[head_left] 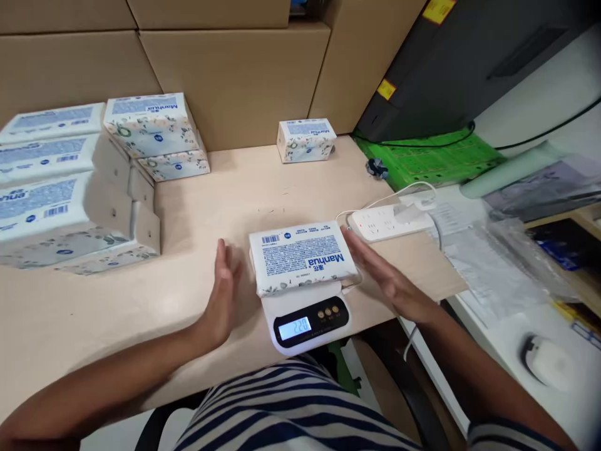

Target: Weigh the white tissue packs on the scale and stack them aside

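A white tissue pack (303,257) with blue print lies on a small white digital scale (307,319) at the table's near edge; the display is lit. My left hand (224,291) is open, fingers straight, a little to the left of the pack and apart from it. My right hand (382,272) is open too, palm facing the pack's right side, close to it or just touching. Neither hand holds anything.
Stacked tissue packs (70,188) fill the left of the wooden table (220,200); one pack (306,139) stands at the back. A white power strip (389,222), green mat (432,156), plastic sheets (498,257) and a mouse (547,360) lie to the right. Cardboard boxes (235,75) stand behind.
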Motion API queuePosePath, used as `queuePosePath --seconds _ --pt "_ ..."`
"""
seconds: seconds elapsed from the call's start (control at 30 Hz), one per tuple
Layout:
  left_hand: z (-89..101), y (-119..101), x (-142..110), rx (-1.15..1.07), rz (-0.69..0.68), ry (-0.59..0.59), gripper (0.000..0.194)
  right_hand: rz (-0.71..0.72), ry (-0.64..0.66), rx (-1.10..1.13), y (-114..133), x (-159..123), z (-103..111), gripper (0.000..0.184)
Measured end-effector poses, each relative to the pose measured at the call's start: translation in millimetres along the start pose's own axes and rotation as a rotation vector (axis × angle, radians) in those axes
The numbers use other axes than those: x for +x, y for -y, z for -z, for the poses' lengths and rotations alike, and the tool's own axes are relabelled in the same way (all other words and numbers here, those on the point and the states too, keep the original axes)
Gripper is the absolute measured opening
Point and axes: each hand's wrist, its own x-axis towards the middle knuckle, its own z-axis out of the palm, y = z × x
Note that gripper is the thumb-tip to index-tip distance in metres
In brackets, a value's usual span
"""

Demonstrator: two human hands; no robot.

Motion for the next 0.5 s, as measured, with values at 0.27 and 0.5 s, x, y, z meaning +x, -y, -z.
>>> queuePosePath --seconds 0.27,0.5 --pt "2.1 4 7 0.115 0.055 0.077 0.095 0.062 0.085 0.126 10 60 -7 0.125" --pt "4.8 8 13 0.123 0.049 0.146 0.089 0.101 -0.096 0.375 9 83 -26 0.111"
